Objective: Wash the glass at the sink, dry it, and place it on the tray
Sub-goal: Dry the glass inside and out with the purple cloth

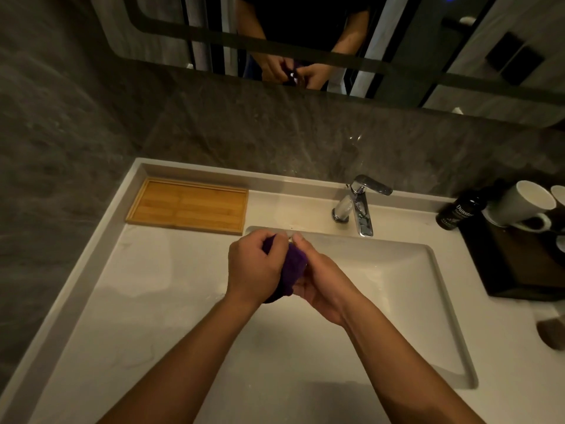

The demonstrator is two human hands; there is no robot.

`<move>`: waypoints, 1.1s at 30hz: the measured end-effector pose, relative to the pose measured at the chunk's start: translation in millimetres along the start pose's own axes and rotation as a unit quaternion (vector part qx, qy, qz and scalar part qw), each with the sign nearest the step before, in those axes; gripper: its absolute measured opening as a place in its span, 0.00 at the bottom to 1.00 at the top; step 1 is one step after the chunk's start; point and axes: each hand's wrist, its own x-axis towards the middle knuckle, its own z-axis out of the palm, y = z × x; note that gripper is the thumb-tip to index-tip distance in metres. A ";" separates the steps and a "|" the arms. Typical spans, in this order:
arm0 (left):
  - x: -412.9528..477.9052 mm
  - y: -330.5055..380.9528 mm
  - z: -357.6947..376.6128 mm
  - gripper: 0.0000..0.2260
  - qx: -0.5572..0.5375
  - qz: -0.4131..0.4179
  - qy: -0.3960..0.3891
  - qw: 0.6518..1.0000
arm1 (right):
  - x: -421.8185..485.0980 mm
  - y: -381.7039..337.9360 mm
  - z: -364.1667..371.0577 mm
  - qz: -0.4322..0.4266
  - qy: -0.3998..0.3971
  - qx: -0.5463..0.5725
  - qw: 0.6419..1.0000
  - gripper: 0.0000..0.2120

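Both my hands meet above the left end of the white sink basin [382, 270]. My left hand [253, 270] grips a purple cloth [292, 266] that is bunched between the two hands. My right hand [321, 280] closes around the cloth from the right; the glass is almost wholly hidden inside it, with only a glint of rim [290, 238] near my fingertips. A bamboo tray [188, 205] lies at the back left of the counter, with nothing on it. The chrome tap [359, 206] stands behind the basin, and no water runs from it.
At the right, a dark tray [513, 270] carries white mugs [519, 206] and a dark bottle [458, 211] stands beside it. A mirror [305, 41] above the grey stone wall reflects my hands. A dark object [553, 330] sits at the right edge.
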 end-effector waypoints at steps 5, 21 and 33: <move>8.4 11.1 1.3 0.12 0.016 0.040 0.022 0.999 | 1.8 -2.1 1.7 -0.009 0.015 0.080 0.997 0.26; 8.9 15.4 7.7 0.12 -0.045 0.089 0.089 0.991 | -2.2 -16.6 -1.5 0.021 -0.018 0.167 0.985 0.28; 26.6 19.7 5.0 0.12 0.014 0.058 0.003 0.998 | 6.3 -18.3 -10.7 -0.009 -0.008 0.078 0.997 0.27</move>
